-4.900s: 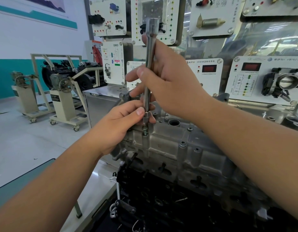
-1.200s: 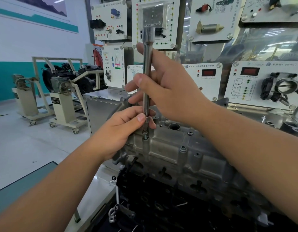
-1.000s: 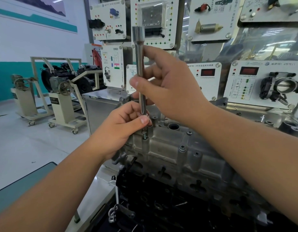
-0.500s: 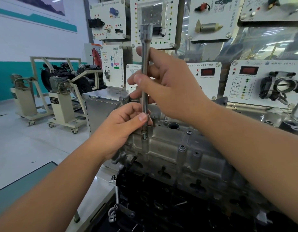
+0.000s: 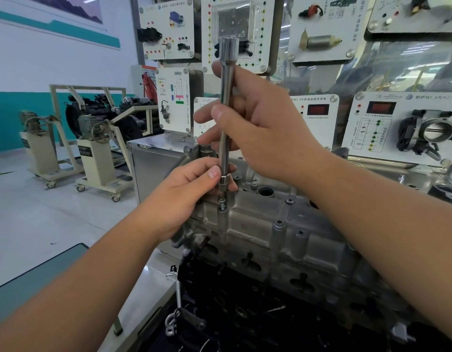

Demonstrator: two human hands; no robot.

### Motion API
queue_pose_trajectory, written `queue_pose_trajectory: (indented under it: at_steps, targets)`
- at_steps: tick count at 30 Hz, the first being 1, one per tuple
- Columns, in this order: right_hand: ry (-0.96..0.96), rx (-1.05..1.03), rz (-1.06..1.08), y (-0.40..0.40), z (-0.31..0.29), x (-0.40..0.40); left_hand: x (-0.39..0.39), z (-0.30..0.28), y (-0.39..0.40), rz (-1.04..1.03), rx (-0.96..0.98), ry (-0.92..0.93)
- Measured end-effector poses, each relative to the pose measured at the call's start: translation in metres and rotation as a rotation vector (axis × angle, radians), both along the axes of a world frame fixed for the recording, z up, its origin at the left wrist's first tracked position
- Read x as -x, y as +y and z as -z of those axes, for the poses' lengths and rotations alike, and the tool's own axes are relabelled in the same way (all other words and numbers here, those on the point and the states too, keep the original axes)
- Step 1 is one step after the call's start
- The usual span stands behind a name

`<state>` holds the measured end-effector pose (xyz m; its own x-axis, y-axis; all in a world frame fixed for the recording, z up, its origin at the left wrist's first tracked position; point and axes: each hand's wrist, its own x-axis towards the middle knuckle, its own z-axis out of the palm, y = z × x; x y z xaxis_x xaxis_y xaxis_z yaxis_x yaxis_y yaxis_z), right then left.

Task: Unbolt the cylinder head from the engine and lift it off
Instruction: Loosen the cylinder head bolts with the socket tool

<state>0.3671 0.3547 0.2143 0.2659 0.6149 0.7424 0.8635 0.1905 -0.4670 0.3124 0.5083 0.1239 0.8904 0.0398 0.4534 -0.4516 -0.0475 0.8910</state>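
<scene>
Standing upright at the centre of the frame, a long steel driver [image 5: 224,118] has its tip seated on a bolt [image 5: 222,205] in the near left corner of the grey cylinder head [image 5: 265,224], which sits on the dark engine [image 5: 245,308] in the lower middle. The right hand [image 5: 260,128] curls its fingers around the upper shaft, while the left hand [image 5: 184,191] pinches the lower end between thumb and fingertips just above the bolt. To my eye, spinning it out cleanly means keeping the driver plumb, steadying low and twisting gently from above so the tip stays engaged.
</scene>
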Motion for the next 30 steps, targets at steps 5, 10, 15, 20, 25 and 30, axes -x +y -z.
queue_pose_trajectory:
  at_steps: [5, 10, 15, 20, 25, 30]
  targets:
    - [-0.031, -0.017, 0.053, 0.0009, 0.0058, -0.0004, -0.0015, 0.0011, 0.0006, -0.005, 0.013, -0.041]
    - [-0.002, 0.008, 0.099, 0.0007, 0.0027, -0.0028, -0.0027, 0.0028, -0.0021, -0.026, -0.005, -0.061]
    - [-0.006, 0.082, 0.057, 0.0002, 0.0031, -0.0006, -0.0007, 0.0019, 0.0002, -0.003, -0.014, -0.039]
    - [-0.004, -0.071, 0.114, -0.0006, 0.0021, -0.0024, -0.0033, 0.0038, -0.0016, -0.060, -0.021, -0.077]
    - [-0.012, 0.020, 0.030, -0.0002, 0.0009, -0.0002, -0.0004, 0.0015, 0.0021, -0.005, -0.023, -0.015]
    - [-0.007, -0.043, 0.076, -0.0004, 0.0018, -0.0009, -0.0019, 0.0019, 0.0007, -0.018, -0.007, -0.054]
